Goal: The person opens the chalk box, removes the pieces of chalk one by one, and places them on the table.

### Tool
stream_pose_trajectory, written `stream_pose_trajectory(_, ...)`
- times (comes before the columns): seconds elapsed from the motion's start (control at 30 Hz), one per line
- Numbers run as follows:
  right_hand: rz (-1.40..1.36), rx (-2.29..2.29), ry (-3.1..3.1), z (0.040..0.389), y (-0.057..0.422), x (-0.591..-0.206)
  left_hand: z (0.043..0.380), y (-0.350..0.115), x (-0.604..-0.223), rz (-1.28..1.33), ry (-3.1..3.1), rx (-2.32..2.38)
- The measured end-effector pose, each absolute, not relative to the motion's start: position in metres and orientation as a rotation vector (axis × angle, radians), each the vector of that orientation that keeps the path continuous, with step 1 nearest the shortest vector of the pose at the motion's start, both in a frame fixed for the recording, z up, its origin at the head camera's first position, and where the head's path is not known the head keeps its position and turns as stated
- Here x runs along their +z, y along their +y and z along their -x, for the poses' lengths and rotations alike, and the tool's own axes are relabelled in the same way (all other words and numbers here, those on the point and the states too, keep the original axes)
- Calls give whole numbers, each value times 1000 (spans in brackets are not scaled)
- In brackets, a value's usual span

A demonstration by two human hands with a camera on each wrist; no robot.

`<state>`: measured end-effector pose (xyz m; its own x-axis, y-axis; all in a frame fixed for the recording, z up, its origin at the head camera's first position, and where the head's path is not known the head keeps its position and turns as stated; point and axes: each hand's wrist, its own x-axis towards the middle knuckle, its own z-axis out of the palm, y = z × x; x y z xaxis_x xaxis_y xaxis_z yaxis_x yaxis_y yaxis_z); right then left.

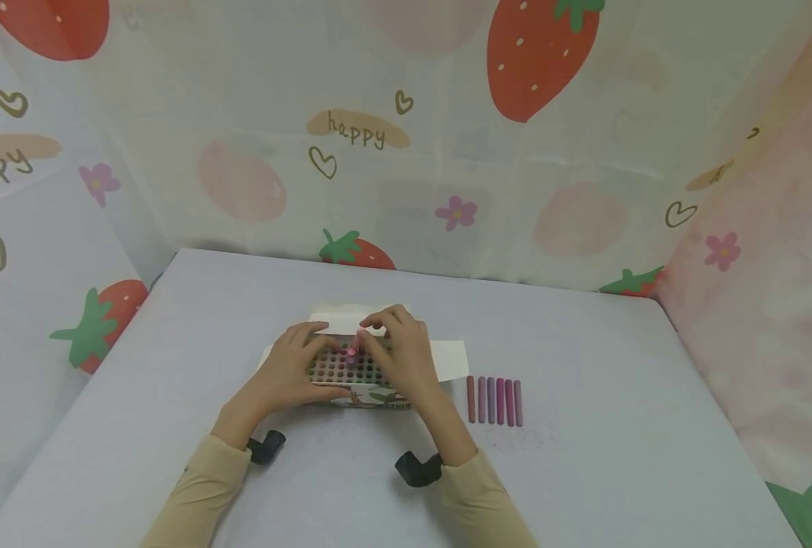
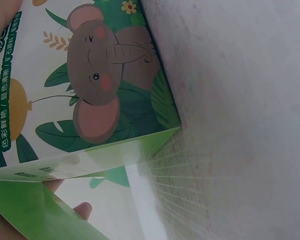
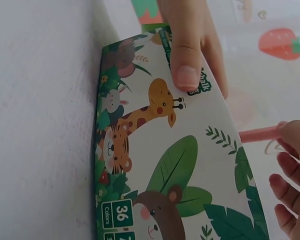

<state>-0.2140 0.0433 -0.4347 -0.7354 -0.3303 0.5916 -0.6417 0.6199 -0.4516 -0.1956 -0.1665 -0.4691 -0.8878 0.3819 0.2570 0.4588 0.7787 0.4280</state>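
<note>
A printed chalk box [image 1: 378, 398] stands on the table, lid raised, its top showing rows of round holes with chalk ends in them. My left hand [image 1: 285, 371] grips the box at its left side; in the right wrist view the thumb [image 3: 186, 75] presses the animal-printed front face. A pink chalk stick [image 3: 260, 134] is pinched between the thumb and forefinger of my right hand [image 1: 407, 356]. The stick's lower end is at the holes in the head view. From the right wrist camera, the box's top edge hides that end.
Several chalk sticks [image 1: 500, 400] in reds, pinks and purples lie in a row right of the box. White flaps [image 1: 450, 359] stick out from the box's right side and back. Pink dust marks the white table [image 1: 584, 457]; a strawberry-print curtain [image 1: 515, 190] surrounds it.
</note>
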Motion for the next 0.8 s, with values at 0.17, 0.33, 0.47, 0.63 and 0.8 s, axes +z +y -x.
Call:
stream_pose_trajectory(0.17,-764,963,-2340,214,49,-433,196,-166,-469,666,-2813,-732)
stream_pose_trajectory(0.33,-776,1036,-2286,215,55,-431,197,-166,-470,662,-2820,-731)
stream_pose_trajectory(0.47,-783,1060,-2245,214,59,-428,197,-166,-469,661,-2817,-752)
stream_pose_trajectory(0.63,-760,1106,-2236,211,65,-426,198,-167,-470,666,-2809,-756)
stream_pose_trajectory(0.8,-718,1121,-2230,207,72,-425,199,-167,-472,668,-2808,-756)
